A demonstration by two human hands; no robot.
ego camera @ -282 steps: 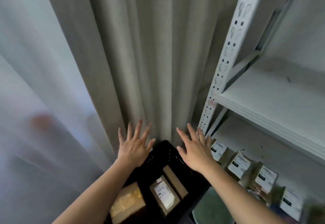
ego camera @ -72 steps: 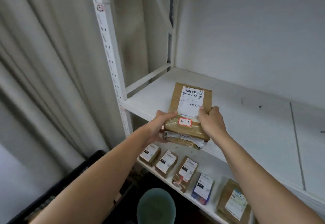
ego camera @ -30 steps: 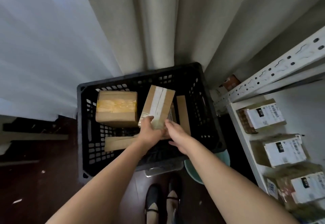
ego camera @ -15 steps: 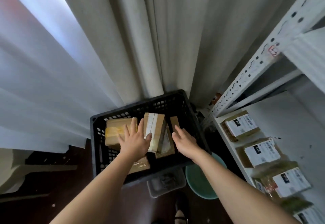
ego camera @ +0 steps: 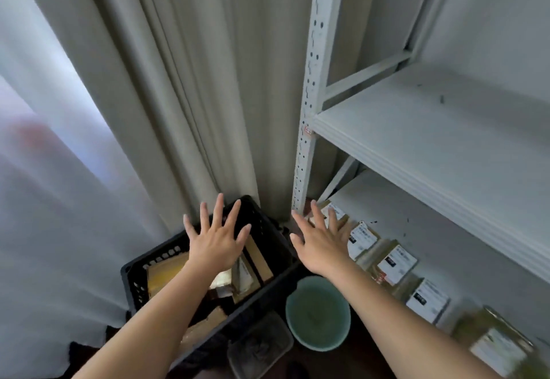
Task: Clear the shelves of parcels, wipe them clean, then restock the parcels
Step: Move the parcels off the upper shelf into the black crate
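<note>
My left hand [ego camera: 215,240] hovers with fingers spread above a black plastic crate [ego camera: 135,280] on the floor, holding nothing. Brown cardboard parcels [ego camera: 162,277] lie inside the crate, partly hidden by my forearm. My right hand [ego camera: 320,243] is also spread and empty, just right of the crate, in front of the lower shelf. A row of labelled brown parcels [ego camera: 394,262] lies along the lower shelf [ego camera: 446,247] of the white metal rack. The shelf above it [ego camera: 431,137] carries no parcels and shows a few dark specks.
A green bucket [ego camera: 318,313] stands on the dark floor between crate and rack, with a clear plastic container [ego camera: 260,346] in front of it. The perforated white rack post [ego camera: 311,96] rises centre right. Beige and sheer curtains [ego camera: 134,81] fill the left.
The parcel I took from the upper shelf now lies in the crate. Both hands have let go and lifted with fingers spread, and my view has swung up toward the rack.
</note>
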